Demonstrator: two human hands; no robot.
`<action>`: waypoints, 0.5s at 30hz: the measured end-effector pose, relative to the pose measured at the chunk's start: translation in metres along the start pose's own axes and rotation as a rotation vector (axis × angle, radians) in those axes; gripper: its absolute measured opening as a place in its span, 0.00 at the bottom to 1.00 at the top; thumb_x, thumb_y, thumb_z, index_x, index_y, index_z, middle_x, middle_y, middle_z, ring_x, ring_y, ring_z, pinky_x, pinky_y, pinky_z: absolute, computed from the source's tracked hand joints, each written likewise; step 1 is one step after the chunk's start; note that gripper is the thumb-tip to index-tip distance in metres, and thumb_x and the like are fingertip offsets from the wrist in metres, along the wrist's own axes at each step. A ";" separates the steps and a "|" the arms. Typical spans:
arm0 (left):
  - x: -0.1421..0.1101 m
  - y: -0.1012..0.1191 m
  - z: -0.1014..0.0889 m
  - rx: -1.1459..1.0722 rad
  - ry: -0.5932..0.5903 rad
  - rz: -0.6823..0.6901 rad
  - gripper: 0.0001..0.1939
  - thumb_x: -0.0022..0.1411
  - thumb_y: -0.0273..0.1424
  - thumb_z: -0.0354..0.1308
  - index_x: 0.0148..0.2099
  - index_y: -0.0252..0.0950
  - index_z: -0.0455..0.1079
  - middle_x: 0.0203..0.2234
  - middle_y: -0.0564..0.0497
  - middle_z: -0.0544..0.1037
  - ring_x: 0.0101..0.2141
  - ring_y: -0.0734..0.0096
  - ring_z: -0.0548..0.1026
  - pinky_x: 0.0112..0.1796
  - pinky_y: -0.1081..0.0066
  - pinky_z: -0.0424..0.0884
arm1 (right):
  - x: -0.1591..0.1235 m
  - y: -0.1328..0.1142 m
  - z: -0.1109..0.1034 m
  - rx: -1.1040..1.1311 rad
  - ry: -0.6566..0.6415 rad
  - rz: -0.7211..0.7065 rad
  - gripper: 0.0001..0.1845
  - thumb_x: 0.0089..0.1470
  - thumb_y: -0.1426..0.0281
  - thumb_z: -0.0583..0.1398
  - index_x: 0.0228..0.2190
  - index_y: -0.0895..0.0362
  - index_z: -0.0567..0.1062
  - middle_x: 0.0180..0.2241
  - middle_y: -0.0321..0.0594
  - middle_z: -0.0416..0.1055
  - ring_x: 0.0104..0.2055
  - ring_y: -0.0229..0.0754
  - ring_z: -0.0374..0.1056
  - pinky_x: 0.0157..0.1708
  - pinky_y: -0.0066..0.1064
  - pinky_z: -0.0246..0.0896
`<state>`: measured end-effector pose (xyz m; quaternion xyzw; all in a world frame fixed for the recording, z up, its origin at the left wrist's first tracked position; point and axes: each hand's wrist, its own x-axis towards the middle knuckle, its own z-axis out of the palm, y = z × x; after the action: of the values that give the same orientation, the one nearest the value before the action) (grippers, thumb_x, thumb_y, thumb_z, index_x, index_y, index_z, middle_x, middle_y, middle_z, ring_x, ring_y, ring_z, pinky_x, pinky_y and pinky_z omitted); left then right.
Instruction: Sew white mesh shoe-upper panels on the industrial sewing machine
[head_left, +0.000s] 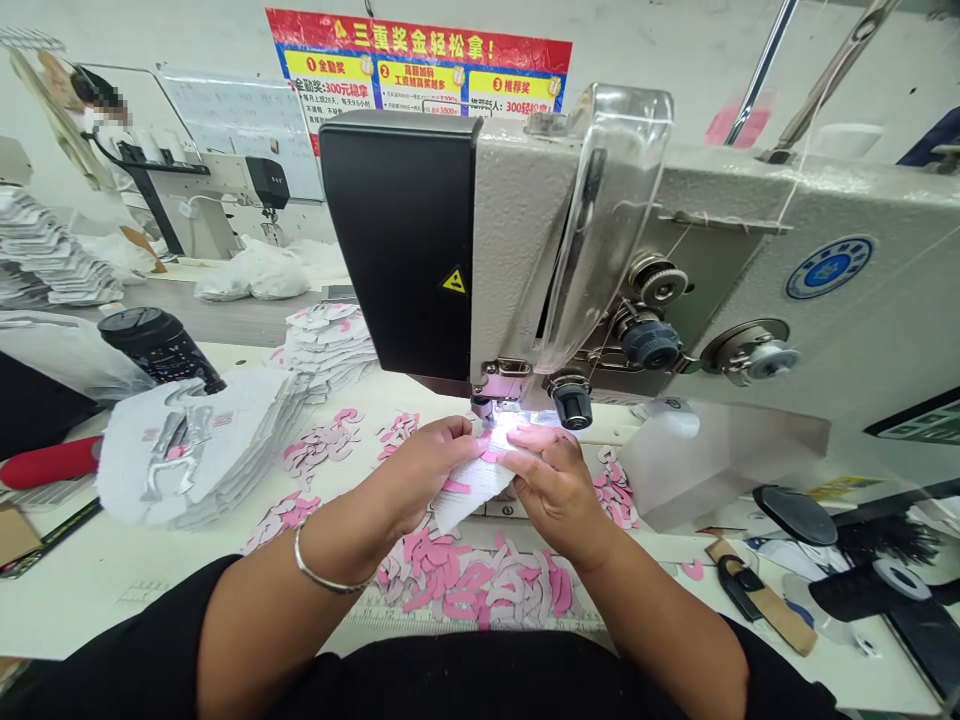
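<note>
left hand [424,472], right hand [553,492] on white fabric [471,492], fingers [529,437] pressed flat, beside a sewing machine presser foot [484,405]

A black short-sleeved top [465,680] covers the torso, its hems seeming to end above the elbows, though the low angle makes that hard to judge. A thin silver bangle [324,566] circles the forearm just behind the left hand [420,475].
</note>
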<state>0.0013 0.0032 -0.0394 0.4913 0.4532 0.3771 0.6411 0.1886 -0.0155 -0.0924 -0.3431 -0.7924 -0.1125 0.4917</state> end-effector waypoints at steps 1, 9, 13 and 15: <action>-0.001 -0.001 0.002 -0.003 -0.008 0.004 0.11 0.54 0.37 0.64 0.33 0.36 0.69 0.25 0.54 0.73 0.25 0.74 0.71 0.27 0.74 0.65 | 0.001 0.001 -0.002 0.030 -0.013 0.003 0.16 0.57 0.79 0.59 0.44 0.49 0.76 0.45 0.41 0.74 0.50 0.45 0.69 0.51 0.44 0.65; 0.001 -0.007 0.011 -0.034 0.078 0.105 0.10 0.54 0.34 0.64 0.33 0.37 0.65 0.24 0.56 0.69 0.24 0.75 0.68 0.25 0.75 0.63 | 0.007 0.010 -0.009 0.123 -0.095 0.066 0.15 0.60 0.77 0.58 0.44 0.46 0.77 0.47 0.39 0.73 0.52 0.45 0.68 0.52 0.45 0.66; 0.002 -0.003 0.017 -0.092 0.105 0.084 0.10 0.52 0.29 0.63 0.33 0.38 0.63 0.23 0.57 0.69 0.23 0.74 0.70 0.25 0.74 0.65 | 0.006 0.015 -0.007 0.182 -0.110 0.088 0.15 0.61 0.76 0.57 0.44 0.46 0.76 0.47 0.40 0.72 0.54 0.46 0.67 0.54 0.46 0.65; 0.002 -0.001 0.021 -0.137 0.115 0.077 0.10 0.51 0.28 0.62 0.35 0.38 0.64 0.24 0.57 0.70 0.24 0.73 0.71 0.26 0.73 0.67 | 0.005 0.017 -0.006 0.195 -0.112 0.099 0.15 0.61 0.76 0.57 0.44 0.47 0.76 0.46 0.39 0.72 0.54 0.46 0.67 0.54 0.45 0.66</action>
<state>0.0213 -0.0016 -0.0387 0.4412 0.4430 0.4592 0.6311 0.2023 -0.0035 -0.0880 -0.3380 -0.8078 0.0087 0.4828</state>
